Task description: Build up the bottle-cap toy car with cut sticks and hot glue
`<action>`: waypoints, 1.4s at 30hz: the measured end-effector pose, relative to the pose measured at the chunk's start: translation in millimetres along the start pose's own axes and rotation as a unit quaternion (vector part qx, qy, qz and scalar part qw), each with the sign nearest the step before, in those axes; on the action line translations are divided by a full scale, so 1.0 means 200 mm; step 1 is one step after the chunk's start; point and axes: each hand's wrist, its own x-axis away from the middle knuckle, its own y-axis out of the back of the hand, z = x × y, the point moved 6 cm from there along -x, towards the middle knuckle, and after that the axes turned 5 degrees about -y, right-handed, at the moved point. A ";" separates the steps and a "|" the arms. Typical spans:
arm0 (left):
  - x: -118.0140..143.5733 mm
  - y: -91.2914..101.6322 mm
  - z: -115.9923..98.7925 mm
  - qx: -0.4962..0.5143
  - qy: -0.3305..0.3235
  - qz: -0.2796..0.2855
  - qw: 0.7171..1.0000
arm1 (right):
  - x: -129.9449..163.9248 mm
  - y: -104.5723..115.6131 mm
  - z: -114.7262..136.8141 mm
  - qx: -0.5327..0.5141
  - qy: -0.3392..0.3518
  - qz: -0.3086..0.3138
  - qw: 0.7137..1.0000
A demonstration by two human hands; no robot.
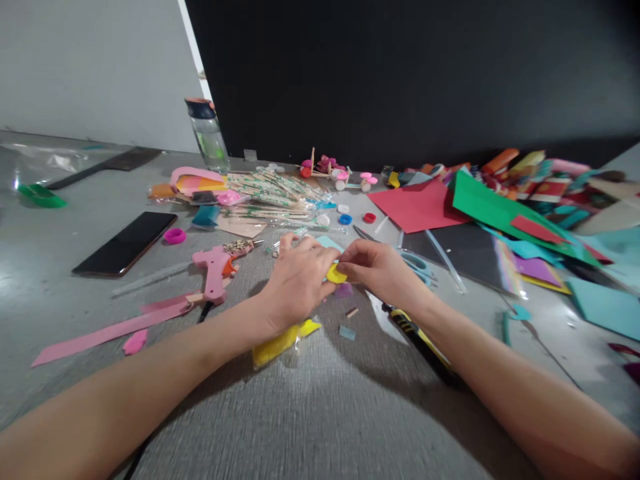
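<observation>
Both of my hands meet over the middle of the table around a small, rounded yellow piece, which looks like soft clay. Thumb and fingertips of my right hand are pinched at its upper right edge. My left hand curls against its left side, palm down, with the thumb below it. Under my left wrist lies a clear packet of yellow clay. A small purple piece sits just below the yellow one, and light blue paper shows behind my fingers.
A pink glue gun and a phone lie left. Near my right forearm are a yellow-black cutter and blue-handled scissors. Wooden sticks, a bottle, red paper and green paper stand or lie farther back.
</observation>
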 end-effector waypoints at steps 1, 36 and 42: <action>0.00 0.00 0.00 0.001 0.002 -0.001 1.000 | 0.00 0.00 0.00 0.014 0.006 -0.006 1.000; -0.03 0.30 0.07 0.012 0.024 -0.083 0.996 | 0.09 0.00 0.15 0.271 0.203 -0.003 0.941; -0.04 0.29 0.04 0.025 -0.009 -0.038 0.999 | 0.11 0.03 0.19 0.261 0.224 -0.023 0.939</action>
